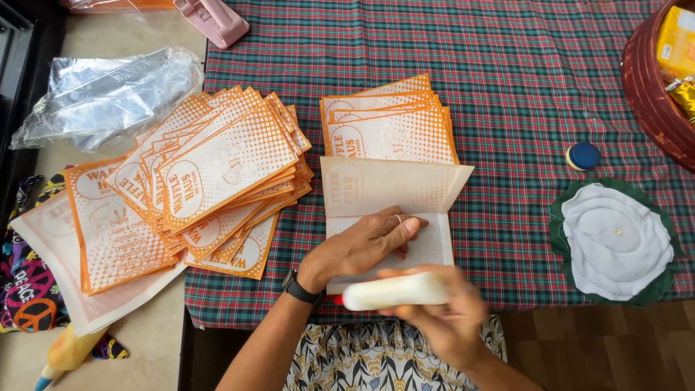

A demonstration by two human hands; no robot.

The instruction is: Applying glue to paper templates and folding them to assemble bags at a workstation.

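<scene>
The folded white-and-orange paper bag (391,217), judged light and limp, is pinned by the flat, spread left hand (365,246). At 5 o'clock, the white glue bottle (394,291) is gripped in the curled right hand (441,318).

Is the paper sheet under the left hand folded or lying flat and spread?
Folded: the paper sheet has its upper flap turned over, while the left hand presses its lower part.

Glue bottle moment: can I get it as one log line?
left hand: pressing folded paper sheet | right hand: holding glue bottle | table: plaid cloth, two sheet stacks
</scene>
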